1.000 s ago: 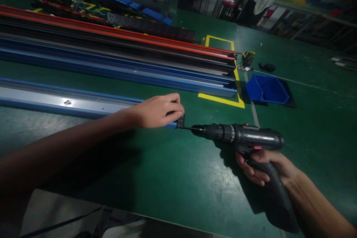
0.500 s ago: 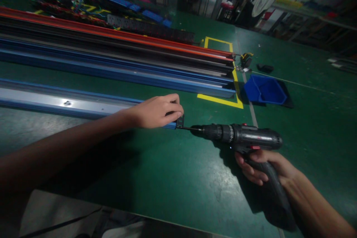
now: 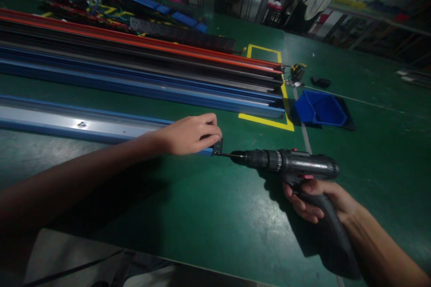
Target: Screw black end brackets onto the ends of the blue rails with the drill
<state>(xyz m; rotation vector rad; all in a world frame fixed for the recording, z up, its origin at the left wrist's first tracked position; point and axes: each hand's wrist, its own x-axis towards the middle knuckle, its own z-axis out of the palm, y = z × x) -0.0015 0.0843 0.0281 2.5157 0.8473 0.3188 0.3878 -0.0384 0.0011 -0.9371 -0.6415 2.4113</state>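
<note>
My left hand (image 3: 190, 134) is closed over the right end of a long blue metal rail (image 3: 77, 123) that lies on the green table. Its fingers pinch a small black end piece (image 3: 218, 145) against the rail's end. My right hand (image 3: 314, 199) grips the handle of a black cordless drill (image 3: 296, 166), which lies level and points left. The drill's bit (image 3: 227, 154) touches the black end piece.
Several long blue, black and orange rails (image 3: 151, 69) lie stacked behind, ending at a yellow taped square (image 3: 269, 121). A blue plastic bin (image 3: 319, 107) sits at right, with small black parts beyond it. Coloured cables and strips crowd the far left. Stools stand at the back.
The drill and my right hand have crept slightly left and the view has shifted a little. My left hand stays on the rail end.
</note>
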